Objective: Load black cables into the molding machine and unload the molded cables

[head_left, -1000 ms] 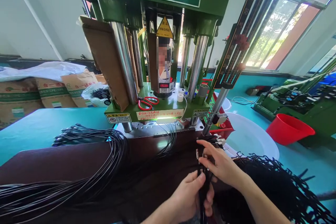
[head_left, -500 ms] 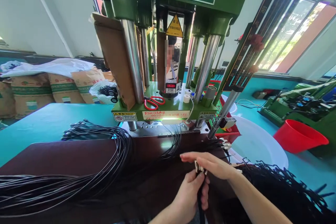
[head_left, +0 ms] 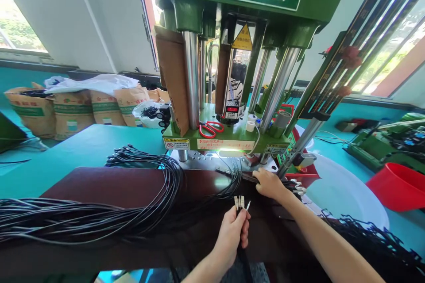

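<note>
My left hand [head_left: 232, 233] is closed around a small bunch of black cables, their metal plug ends [head_left: 239, 202] sticking up above my fingers. My right hand [head_left: 269, 183] reaches forward to the base of the green press machine [head_left: 239, 137] and rests on black cables [head_left: 232, 173] lying at the metal mould plate; its fingers curl over them, and the grip is partly hidden. A thick bundle of black cables [head_left: 99, 216] sweeps across the dark brown work surface [head_left: 109, 183] at the left.
Red scissors [head_left: 210, 128] lie on the machine's green platen. A white basin [head_left: 345, 192] and a red bucket [head_left: 398, 184] stand at the right, with more black cables [head_left: 375, 239] at the lower right. Brown paper sacks [head_left: 71, 112] line the back left wall.
My right hand left the bunch in my left hand and moved forward to the machine's mould plate. My left hand stayed low with the plugs. The camera view shifted left.
</note>
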Action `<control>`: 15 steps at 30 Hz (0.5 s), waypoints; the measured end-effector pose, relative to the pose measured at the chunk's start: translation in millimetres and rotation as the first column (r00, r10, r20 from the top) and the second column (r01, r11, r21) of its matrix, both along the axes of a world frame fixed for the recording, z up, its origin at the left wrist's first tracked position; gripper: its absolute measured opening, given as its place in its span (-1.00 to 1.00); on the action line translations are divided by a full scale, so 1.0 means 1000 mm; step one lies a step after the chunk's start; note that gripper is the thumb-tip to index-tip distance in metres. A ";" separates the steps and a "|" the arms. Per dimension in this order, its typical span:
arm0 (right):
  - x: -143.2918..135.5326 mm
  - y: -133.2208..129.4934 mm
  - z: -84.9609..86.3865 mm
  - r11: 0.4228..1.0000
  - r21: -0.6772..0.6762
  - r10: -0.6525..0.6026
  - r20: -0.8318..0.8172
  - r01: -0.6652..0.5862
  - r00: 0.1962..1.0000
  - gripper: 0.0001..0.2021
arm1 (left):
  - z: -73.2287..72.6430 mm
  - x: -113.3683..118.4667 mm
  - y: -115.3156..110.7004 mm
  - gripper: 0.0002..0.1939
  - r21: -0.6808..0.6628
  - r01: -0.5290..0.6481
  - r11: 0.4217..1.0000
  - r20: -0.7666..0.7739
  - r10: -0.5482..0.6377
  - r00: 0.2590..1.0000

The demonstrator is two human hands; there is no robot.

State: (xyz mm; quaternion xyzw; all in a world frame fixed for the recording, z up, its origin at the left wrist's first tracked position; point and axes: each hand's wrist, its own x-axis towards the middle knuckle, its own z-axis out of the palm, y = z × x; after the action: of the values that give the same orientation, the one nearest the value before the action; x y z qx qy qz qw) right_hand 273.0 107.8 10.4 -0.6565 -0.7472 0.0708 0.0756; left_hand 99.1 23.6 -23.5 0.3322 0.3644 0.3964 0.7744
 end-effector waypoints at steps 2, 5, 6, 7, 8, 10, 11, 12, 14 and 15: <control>0.005 -0.021 0.006 0.997 -0.072 0.007 -0.068 -0.012 0.998 -0.88 | 0.002 0.000 0.000 -0.52 -0.002 -0.005 1.000 0.007 0.005 1.000; 0.010 -0.059 0.007 0.977 -0.211 -0.059 -0.192 0.018 0.980 -0.94 | 0.007 0.002 -0.001 -0.50 -0.014 0.009 1.000 0.001 -0.009 1.000; 0.011 -0.072 0.004 0.963 -0.268 -0.103 -0.249 0.034 0.963 -0.90 | 0.008 0.004 -0.001 -0.50 -0.015 0.021 1.000 -0.009 -0.021 1.000; 0.010 -0.084 0.001 0.944 -0.325 -0.167 -0.345 0.049 0.923 -0.85 | 0.009 0.007 -0.002 -0.51 -0.012 0.038 0.999 -0.023 -0.038 0.999; 0.009 -0.096 -0.004 0.926 -0.373 -0.248 -0.475 0.062 0.844 -0.80 | 0.010 0.010 -0.002 -0.52 -0.005 0.057 0.998 -0.043 -0.057 0.997; 0.004 -0.115 -0.014 0.903 -0.422 -0.397 -0.750 0.079 0.530 -0.68 | 0.010 0.017 -0.005 -0.56 0.018 0.103 0.994 -0.097 -0.101 0.990; 0.002 -0.122 -0.018 0.902 -0.423 -0.428 -0.841 0.091 0.331 -0.63 | 0.010 0.022 -0.006 -0.58 0.031 0.129 0.991 -0.132 -0.124 0.983; -0.001 -0.127 -0.022 0.904 -0.413 -0.427 -0.890 0.110 0.163 -0.58 | 0.010 0.026 -0.007 -0.61 0.045 0.154 0.987 -0.172 -0.144 0.975; -0.005 -0.133 -0.027 0.911 -0.384 -0.388 -0.922 0.150 -0.003 -0.53 | 0.009 0.034 -0.010 -0.66 0.082 0.192 0.978 -0.245 -0.167 0.955; -0.007 -0.135 -0.028 0.914 -0.370 -0.370 -0.928 0.165 -0.036 -0.52 | 0.009 0.037 -0.010 -0.69 0.103 0.204 0.974 -0.270 -0.170 0.948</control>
State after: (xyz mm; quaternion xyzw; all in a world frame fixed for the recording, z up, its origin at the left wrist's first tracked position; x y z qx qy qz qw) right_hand 265.8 -27.0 -18.1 -0.5544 -0.3311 0.5444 0.5353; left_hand 135.9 13.3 -14.6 0.4639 0.4028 0.2969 0.7310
